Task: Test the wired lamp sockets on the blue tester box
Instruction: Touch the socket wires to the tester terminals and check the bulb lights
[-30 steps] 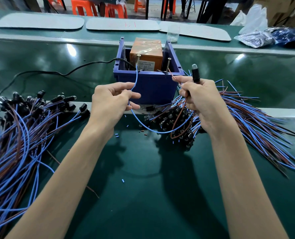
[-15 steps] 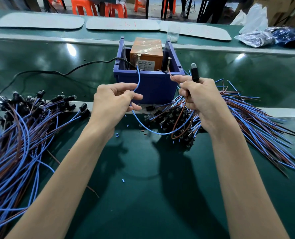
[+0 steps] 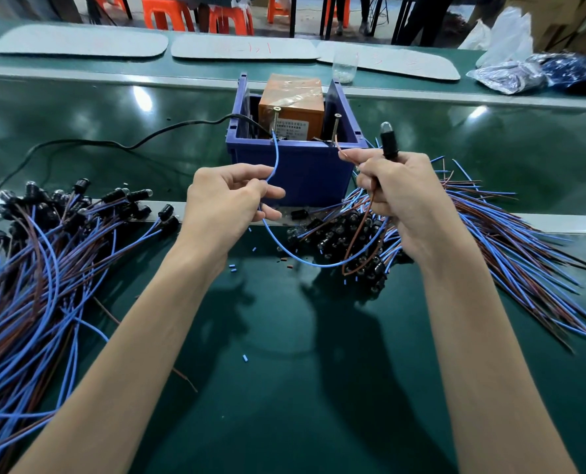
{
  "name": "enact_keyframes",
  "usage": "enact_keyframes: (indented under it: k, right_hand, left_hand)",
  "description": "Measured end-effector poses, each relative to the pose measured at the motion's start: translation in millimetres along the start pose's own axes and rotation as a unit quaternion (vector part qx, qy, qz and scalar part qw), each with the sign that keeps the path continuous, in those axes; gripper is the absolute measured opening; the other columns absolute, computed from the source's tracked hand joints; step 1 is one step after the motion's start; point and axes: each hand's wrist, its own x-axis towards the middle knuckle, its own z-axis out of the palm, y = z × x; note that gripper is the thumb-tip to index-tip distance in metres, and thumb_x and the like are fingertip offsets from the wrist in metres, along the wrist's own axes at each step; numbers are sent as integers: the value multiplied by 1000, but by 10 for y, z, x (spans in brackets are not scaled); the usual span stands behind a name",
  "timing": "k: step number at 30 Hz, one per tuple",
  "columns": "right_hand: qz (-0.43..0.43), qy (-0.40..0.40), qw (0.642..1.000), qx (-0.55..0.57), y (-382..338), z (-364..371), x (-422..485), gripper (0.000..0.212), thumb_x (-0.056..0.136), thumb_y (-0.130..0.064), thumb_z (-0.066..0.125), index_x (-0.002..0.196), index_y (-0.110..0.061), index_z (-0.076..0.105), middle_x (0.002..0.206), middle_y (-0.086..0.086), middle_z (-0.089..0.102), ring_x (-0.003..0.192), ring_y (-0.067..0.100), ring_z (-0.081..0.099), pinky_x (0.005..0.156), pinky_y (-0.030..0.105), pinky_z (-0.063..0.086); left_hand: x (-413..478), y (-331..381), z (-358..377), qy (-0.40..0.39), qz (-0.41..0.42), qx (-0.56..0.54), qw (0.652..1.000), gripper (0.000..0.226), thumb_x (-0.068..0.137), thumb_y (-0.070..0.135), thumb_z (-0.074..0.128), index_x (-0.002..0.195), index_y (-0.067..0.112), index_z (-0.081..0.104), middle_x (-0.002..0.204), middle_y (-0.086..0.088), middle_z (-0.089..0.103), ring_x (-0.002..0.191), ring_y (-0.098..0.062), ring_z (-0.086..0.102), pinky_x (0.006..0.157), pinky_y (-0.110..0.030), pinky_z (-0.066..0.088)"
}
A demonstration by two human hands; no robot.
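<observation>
A: How do the arms lie?
B: Both bare forearms reach forward from the bottom edge, wrists lifted, hands level and apart.
A: The left hand (image 3: 226,203)?
B: Thumb and forefinger pinch a blue wire (image 3: 276,155); the other fingers curl beneath.
A: And the right hand (image 3: 399,200)?
B: It is closed round a black lamp socket (image 3: 387,142), which it holds upright with the bulb end above the knuckles. Its fingertips also nip a brown wire (image 3: 348,158).
</observation>
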Motion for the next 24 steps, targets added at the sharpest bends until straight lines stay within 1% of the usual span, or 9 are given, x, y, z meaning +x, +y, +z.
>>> enact_keyframes:
  k: [3, 6, 8, 13, 18, 20, 22, 23, 24]
  right_hand:
    - [-2, -2, 1000, 2, -11, 0, -13, 28, 93, -7, 45, 89, -18, 71, 51, -10, 41, 35, 3, 31, 36, 11, 21]
    - [-4, 3, 1000, 11, -26, 4, -18, 22, 92, -5, 47, 77, -15, 60, 51, -8, 40, 35, 3, 25, 35, 12, 19]
    - [-2, 8, 1000, 9, -28, -2, -9, 21, 91, -4, 49, 75, -15, 56, 50, -10, 41, 36, 3, 25, 35, 12, 19]
    - [2, 10, 1000, -6, -18, -10, -9, 15, 90, -4, 48, 80, -13, 55, 56, -6, 41, 35, 3, 27, 35, 11, 20]
    - [6, 9, 1000, -13, -31, -19, -22, 18, 91, -5, 49, 77, -15, 55, 60, -4, 42, 34, 3, 30, 35, 11, 22]
    - [4, 4, 1000, -13, -32, -24, -29, 17, 91, -5, 48, 81, -13, 59, 60, -3, 42, 34, 3, 30, 35, 11, 22]
    - [2, 0, 1000, -4, -34, -23, -35, 19, 92, -5, 47, 94, -7, 66, 58, -4, 42, 35, 3, 28, 35, 12, 21]
    - [0, -3, 1000, -1, -33, -23, -39, 20, 92, -5, 47, 94, -7, 66, 57, -5, 42, 35, 3, 27, 35, 12, 20]
    - [-2, -5, 1000, 1, -32, -20, -43, 20, 92, -4, 46, 88, -10, 65, 57, -5, 41, 35, 3, 27, 35, 12, 20]
  left_hand:
    - [4, 0, -3, -2, 0, 1, 1000, 29, 90, 2, 51, 86, 24, 69, 68, 11, 73, 47, -4, 63, 48, -9, 43]
    - [13, -4, -5, -3, 4, 4, 1000, 28, 90, 2, 53, 86, 26, 68, 67, 12, 72, 46, -5, 62, 48, -10, 43]
    - [16, -8, -4, -4, 4, 6, 1000, 28, 90, 2, 53, 85, 26, 67, 67, 12, 72, 46, -6, 62, 48, -10, 43]
    - [17, -23, 2, -9, 8, 11, 1000, 27, 90, 3, 53, 86, 26, 67, 67, 13, 72, 47, -6, 63, 47, -9, 42]
    - [26, -36, 10, -8, 8, 12, 1000, 26, 91, 4, 54, 87, 27, 67, 68, 13, 72, 48, -6, 64, 47, -9, 42]
    - [29, -40, 15, -8, 8, 12, 1000, 26, 91, 4, 54, 87, 26, 67, 68, 13, 72, 48, -6, 64, 46, -9, 42]
    - [32, -46, 19, -8, 8, 14, 1000, 27, 91, 4, 54, 88, 26, 68, 68, 14, 72, 48, -6, 64, 46, -9, 42]
    - [31, -47, 21, -8, 8, 16, 1000, 27, 91, 4, 54, 88, 27, 68, 68, 14, 72, 48, -6, 64, 46, -9, 42]
    - [29, -47, 23, -7, 7, 18, 1000, 27, 91, 4, 53, 87, 27, 68, 68, 14, 72, 48, -6, 64, 47, -9, 42]
